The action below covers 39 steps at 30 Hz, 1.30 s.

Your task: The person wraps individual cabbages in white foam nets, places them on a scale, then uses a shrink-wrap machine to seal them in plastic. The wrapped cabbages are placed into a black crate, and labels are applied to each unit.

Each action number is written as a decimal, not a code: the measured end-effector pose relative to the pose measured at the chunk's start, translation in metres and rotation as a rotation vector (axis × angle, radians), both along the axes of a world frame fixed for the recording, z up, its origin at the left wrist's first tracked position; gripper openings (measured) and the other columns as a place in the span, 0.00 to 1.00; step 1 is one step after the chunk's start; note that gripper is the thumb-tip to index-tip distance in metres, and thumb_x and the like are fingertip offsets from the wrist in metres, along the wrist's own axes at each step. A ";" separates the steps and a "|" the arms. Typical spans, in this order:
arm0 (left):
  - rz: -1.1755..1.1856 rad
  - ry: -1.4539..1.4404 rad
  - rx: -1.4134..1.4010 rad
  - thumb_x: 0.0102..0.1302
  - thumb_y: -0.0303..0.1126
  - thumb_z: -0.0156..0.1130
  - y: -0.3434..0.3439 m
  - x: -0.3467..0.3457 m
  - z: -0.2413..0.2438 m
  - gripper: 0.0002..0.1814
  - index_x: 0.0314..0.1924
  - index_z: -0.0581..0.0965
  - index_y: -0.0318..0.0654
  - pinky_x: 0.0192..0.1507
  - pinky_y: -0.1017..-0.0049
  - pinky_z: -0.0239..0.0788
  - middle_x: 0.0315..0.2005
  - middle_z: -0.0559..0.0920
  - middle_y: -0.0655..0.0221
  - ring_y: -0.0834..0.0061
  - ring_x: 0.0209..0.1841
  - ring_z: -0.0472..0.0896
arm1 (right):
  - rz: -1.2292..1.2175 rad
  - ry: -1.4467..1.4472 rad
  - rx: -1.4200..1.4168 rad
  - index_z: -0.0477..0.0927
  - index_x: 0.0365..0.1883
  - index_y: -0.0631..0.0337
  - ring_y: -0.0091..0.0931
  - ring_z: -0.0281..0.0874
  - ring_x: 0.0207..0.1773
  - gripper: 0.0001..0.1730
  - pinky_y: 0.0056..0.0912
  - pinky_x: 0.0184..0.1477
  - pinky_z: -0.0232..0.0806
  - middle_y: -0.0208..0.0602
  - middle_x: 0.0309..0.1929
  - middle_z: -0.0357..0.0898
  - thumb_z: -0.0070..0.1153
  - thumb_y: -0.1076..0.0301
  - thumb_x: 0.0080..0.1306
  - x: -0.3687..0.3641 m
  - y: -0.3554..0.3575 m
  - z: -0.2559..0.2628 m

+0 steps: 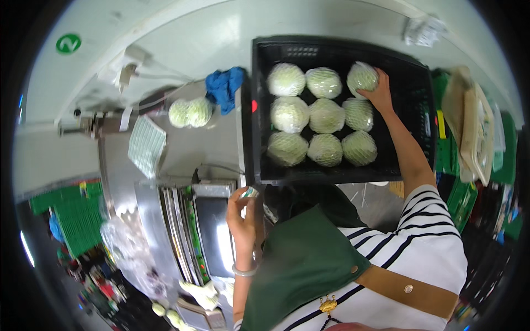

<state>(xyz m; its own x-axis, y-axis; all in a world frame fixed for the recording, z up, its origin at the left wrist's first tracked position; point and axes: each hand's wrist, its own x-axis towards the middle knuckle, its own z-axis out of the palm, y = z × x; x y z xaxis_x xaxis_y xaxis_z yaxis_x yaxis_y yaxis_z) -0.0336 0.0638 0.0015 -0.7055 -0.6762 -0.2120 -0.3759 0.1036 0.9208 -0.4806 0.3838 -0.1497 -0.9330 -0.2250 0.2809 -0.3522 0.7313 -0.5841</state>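
Observation:
My right hand (380,94) grips a round, pale green vegetable head (361,77) in a white foam net, at the back right of the other heads in a black plastic crate (306,177). Several similar wrapped heads stand beside and in front of it in rows, such as the middle head (326,116); some shine as if under clear film. In my left hand (242,221), in front of the crate's near left corner, a small white-and-green object (250,192), perhaps a roll of labels, is pinched between thumb and fingers.
Left of the crate, a steel worktop (207,145) carries two netted heads (190,112), a blue cloth (225,87) and a pale green ribbed pad (147,145). A flat black-topped device (213,231) lies nearer me. Green crates (449,157) and a beige tray (476,132) stand at right.

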 end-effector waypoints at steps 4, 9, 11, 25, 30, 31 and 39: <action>0.058 -0.045 0.027 0.71 0.21 0.60 -0.004 0.022 -0.013 0.13 0.54 0.77 0.34 0.51 0.76 0.73 0.44 0.85 0.65 0.76 0.46 0.84 | 0.053 -0.443 0.143 0.55 0.75 0.71 0.45 0.57 0.76 0.60 0.41 0.76 0.51 0.58 0.74 0.58 0.70 0.43 0.56 -0.063 0.027 -0.078; 0.083 0.051 0.094 0.70 0.24 0.62 -0.003 0.074 -0.043 0.11 0.52 0.78 0.33 0.50 0.74 0.74 0.43 0.84 0.66 0.76 0.45 0.83 | 0.236 -0.505 0.499 0.53 0.75 0.72 0.43 0.56 0.77 0.59 0.44 0.76 0.51 0.58 0.75 0.57 0.65 0.38 0.61 -0.122 0.051 -0.068; 0.236 0.057 0.101 0.70 0.24 0.62 -0.002 0.114 -0.035 0.12 0.52 0.77 0.33 0.50 0.73 0.74 0.43 0.84 0.65 0.76 0.44 0.83 | 0.253 -0.387 0.958 0.60 0.74 0.67 0.42 0.63 0.74 0.53 0.46 0.72 0.59 0.53 0.72 0.65 0.65 0.40 0.62 -0.086 -0.015 -0.006; 1.400 -0.736 0.012 0.57 0.48 0.75 0.079 0.598 -0.187 0.51 0.73 0.59 0.33 0.63 0.60 0.65 0.62 0.73 0.48 0.52 0.64 0.72 | 2.141 -0.171 0.243 0.81 0.43 0.62 0.40 0.81 0.44 0.12 0.40 0.46 0.74 0.39 0.42 0.83 0.65 0.71 0.61 0.459 -0.349 0.161; 1.656 0.078 0.545 0.58 0.42 0.73 0.078 0.617 -0.187 0.52 0.76 0.53 0.39 0.54 0.61 0.74 0.63 0.72 0.49 0.57 0.60 0.76 | 2.279 -0.136 0.371 0.81 0.41 0.60 0.36 0.80 0.43 0.10 0.40 0.44 0.74 0.35 0.39 0.81 0.62 0.67 0.64 0.544 -0.355 0.136; 1.718 0.367 0.554 0.64 0.48 0.65 0.104 0.634 -0.212 0.44 0.75 0.58 0.42 0.55 0.56 0.72 0.63 0.73 0.52 0.58 0.61 0.76 | 2.323 -0.127 0.362 0.81 0.41 0.59 0.36 0.80 0.43 0.09 0.40 0.44 0.74 0.35 0.38 0.81 0.62 0.66 0.64 0.555 -0.355 0.132; 1.507 1.057 0.369 0.70 0.57 0.48 0.027 0.558 -0.106 0.37 0.72 0.66 0.41 0.68 0.54 0.64 0.67 0.73 0.62 0.59 0.68 0.71 | 2.285 -0.318 0.171 0.77 0.54 0.61 0.39 0.78 0.55 0.19 0.40 0.55 0.73 0.38 0.53 0.80 0.61 0.70 0.64 0.635 -0.389 0.140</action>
